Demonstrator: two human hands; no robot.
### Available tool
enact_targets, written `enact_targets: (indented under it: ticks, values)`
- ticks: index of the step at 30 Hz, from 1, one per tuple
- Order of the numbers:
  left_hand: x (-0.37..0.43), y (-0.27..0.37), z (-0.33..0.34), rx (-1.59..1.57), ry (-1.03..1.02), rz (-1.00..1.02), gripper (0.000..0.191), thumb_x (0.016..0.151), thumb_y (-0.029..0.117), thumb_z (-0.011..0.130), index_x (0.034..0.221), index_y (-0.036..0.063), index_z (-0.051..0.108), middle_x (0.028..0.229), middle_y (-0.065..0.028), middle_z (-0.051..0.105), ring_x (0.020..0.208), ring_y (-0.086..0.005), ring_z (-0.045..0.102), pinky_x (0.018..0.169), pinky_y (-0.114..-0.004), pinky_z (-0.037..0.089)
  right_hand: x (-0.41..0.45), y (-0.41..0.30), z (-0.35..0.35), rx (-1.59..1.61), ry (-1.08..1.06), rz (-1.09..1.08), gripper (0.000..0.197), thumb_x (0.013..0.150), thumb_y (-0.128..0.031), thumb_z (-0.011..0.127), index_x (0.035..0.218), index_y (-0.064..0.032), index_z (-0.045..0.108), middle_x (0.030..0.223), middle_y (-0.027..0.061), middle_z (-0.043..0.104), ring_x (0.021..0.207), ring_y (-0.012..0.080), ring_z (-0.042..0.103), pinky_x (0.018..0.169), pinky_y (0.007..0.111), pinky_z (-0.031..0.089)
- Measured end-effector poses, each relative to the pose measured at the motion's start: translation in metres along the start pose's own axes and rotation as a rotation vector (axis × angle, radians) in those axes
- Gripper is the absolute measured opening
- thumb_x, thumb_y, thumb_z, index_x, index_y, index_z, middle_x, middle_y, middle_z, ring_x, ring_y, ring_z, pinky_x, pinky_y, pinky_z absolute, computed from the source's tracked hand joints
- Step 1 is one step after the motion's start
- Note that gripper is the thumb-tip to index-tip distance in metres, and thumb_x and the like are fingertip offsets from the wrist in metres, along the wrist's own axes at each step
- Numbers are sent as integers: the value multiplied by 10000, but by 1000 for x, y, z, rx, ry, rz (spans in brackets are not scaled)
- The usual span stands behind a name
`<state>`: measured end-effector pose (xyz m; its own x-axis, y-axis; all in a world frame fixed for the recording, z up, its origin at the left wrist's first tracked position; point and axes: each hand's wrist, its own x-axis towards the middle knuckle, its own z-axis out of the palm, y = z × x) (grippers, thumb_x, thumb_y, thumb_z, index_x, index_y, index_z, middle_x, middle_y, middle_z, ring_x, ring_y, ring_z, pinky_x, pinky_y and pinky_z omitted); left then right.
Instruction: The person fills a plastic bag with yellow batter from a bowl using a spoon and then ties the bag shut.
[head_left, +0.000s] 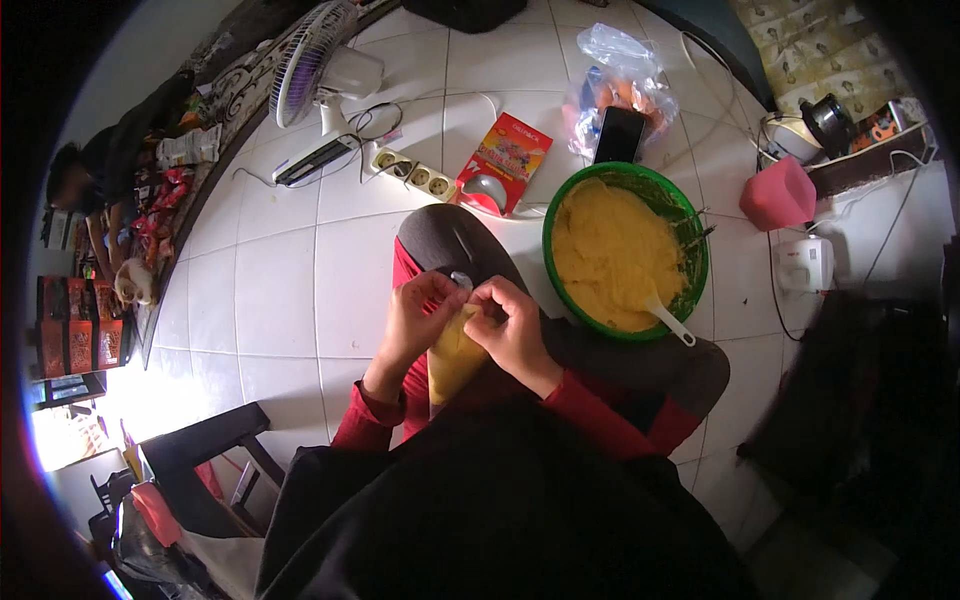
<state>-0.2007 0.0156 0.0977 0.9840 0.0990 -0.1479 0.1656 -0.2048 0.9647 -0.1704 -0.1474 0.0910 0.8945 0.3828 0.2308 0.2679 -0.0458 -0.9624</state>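
Between my hands, against my lap, is a clear plastic bag (454, 364) filled with yellow batter. My left hand (421, 315) pinches its gathered top from one side, and my right hand (510, 330) pinches it from the other. A bit of clear plastic sticks up between the fingertips. To the right of my knee stands a green basin (553, 281) holding thick yellow batter (611, 247). A white spatula (673, 322) leans in the batter with its handle over the rim. Two batter-coated whisk beaters (696, 229) rest at the basin's right edge.
Beyond my knee lie a red box (517, 154) with a spoon-like metal piece on it, and a power strip (412, 174). A phone (619, 135) rests against a plastic bag of eggs (645, 94). A fan (315, 67) stands farther off. At far left, a person bends near a cat (136, 281).
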Motion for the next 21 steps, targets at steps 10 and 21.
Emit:
enact_targets:
  ticks: [10,21]
  values:
    - [-29,10,15,23,99,65,173,801,103,679,930,-12,671,896,-103,661,860,-208,634,767,-317,492,-6,3,-3,-21,4,130,150,738,-33,664,845,6,567,742,99,585,619,153,577,582,274,456]
    - [-31,2,26,247,178,202,160,772,56,676,915,-14,658,924,-113,635,898,-216,613,826,-327,470,-5,-9,-14,38,-122,166,122,767,-6,640,867,1,570,781,49,589,669,93,554,614,244,449]
